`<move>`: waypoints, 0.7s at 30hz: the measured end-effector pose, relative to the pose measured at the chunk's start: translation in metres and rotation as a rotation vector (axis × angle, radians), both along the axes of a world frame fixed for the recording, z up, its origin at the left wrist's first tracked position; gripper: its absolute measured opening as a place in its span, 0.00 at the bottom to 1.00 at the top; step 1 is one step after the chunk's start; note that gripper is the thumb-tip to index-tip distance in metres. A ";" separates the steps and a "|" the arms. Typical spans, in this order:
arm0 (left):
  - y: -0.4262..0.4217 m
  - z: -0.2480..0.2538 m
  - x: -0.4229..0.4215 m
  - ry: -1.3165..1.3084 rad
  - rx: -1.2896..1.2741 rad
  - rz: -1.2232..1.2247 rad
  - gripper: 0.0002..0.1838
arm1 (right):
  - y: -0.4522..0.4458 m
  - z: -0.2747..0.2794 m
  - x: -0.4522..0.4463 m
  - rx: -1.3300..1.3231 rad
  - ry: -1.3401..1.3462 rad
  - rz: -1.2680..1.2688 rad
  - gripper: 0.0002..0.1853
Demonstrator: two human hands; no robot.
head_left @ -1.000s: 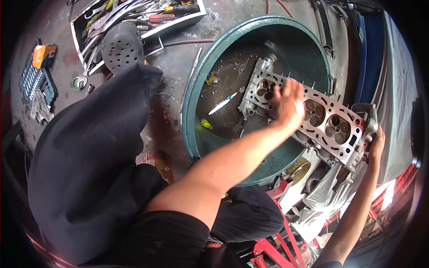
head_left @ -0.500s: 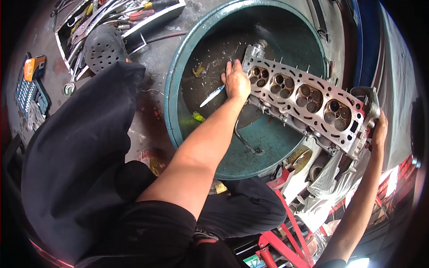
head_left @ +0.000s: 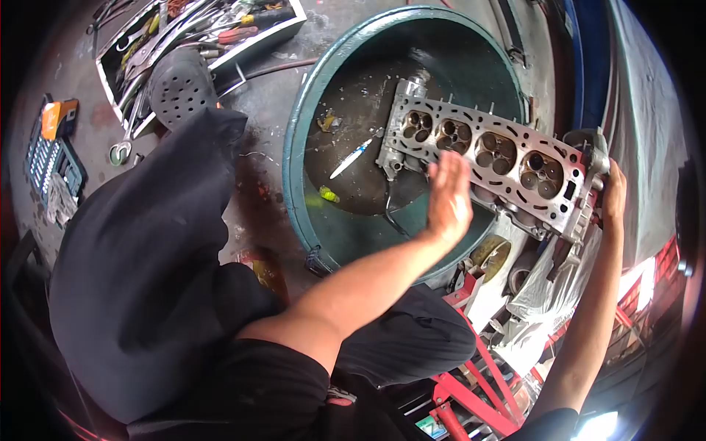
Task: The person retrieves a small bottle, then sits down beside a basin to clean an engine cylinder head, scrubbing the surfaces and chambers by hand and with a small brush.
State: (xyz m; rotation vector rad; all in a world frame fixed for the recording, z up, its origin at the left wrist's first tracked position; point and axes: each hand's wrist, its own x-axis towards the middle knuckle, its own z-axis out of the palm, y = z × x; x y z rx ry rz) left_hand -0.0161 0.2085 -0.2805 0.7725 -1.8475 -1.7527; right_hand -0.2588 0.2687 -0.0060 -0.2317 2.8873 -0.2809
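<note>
A metal cylinder head [head_left: 507,192] with valve-filled round chambers on its upper face lies slanted across the rim of a round green tub [head_left: 294,147]. My left hand [head_left: 450,202] is at the lower edge of the cylinder head, near its middle, fingers stretched out and holding nothing. Whether it touches the metal I cannot tell. At the right end, my right hand [head_left: 614,192] grips the cylinder head, its fingers partly hidden behind the casting. Inside the tub are a blue-and-white pen-like item [head_left: 349,160] and a yellow-green scrap [head_left: 329,194].
An open toolbox [head_left: 276,37] full of hand tools stands at the upper left, beside my perforated shoe [head_left: 182,87]. Further left are a socket set [head_left: 55,165] and an orange box [head_left: 59,117]. A red metal frame [head_left: 471,397] stands at the lower right.
My left hand swept from the cylinder head's face to its left end, then came back right to the lower edge. My right hand stays at the right end. The view shifted slightly.
</note>
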 end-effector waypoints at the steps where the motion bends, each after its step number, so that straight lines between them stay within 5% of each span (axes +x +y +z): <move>1: -0.004 0.028 0.006 0.001 0.021 -0.118 0.24 | 0.001 0.000 -0.002 0.020 -0.008 0.003 0.22; 3: -0.016 0.018 0.011 0.057 -0.162 -0.226 0.23 | -0.003 -0.002 0.002 -0.009 0.025 0.034 0.22; 4: -0.014 -0.006 0.006 0.030 -0.047 -0.092 0.22 | 0.001 -0.002 0.000 -0.007 0.012 0.014 0.22; 5: -0.023 -0.024 0.003 -0.139 0.488 -0.051 0.22 | 0.004 -0.002 -0.004 -0.020 0.013 -0.004 0.23; 7: -0.012 -0.054 0.003 -0.387 -0.211 -0.077 0.20 | 0.004 -0.004 -0.005 0.008 0.058 0.021 0.22; 9: 0.010 -0.022 -0.019 0.021 0.397 0.101 0.21 | -0.007 -0.008 0.005 -0.037 0.078 -0.067 0.21; 11: -0.001 0.057 -0.005 0.124 -0.107 -0.152 0.26 | -0.016 -0.006 0.013 -0.028 0.061 -0.061 0.21; 14: -0.007 0.037 -0.002 0.239 -0.226 -0.154 0.26 | -0.008 -0.006 0.007 0.006 0.073 -0.035 0.21; 16: -0.027 0.000 -0.003 -0.077 -0.099 -0.204 0.23 | -0.011 -0.005 0.009 0.036 0.105 0.019 0.21; 17: -0.016 -0.007 -0.006 -0.111 -0.232 -0.060 0.20 | -0.010 -0.006 0.009 0.032 0.090 0.005 0.21; 18: -0.025 0.003 -0.006 -0.162 -0.355 0.091 0.18 | -0.007 -0.007 0.005 0.029 0.086 0.005 0.21; 19: -0.024 0.027 -0.007 -0.063 -0.003 -0.155 0.19 | -0.002 -0.006 0.001 0.008 0.072 0.011 0.21; 20: -0.005 0.054 -0.010 0.087 0.063 -0.133 0.22 | 0.001 -0.006 0.000 -0.010 0.053 0.015 0.21; 21: 0.007 0.084 -0.009 0.231 -0.085 -0.132 0.23 | -0.013 -0.010 0.014 -0.095 0.066 -0.044 0.21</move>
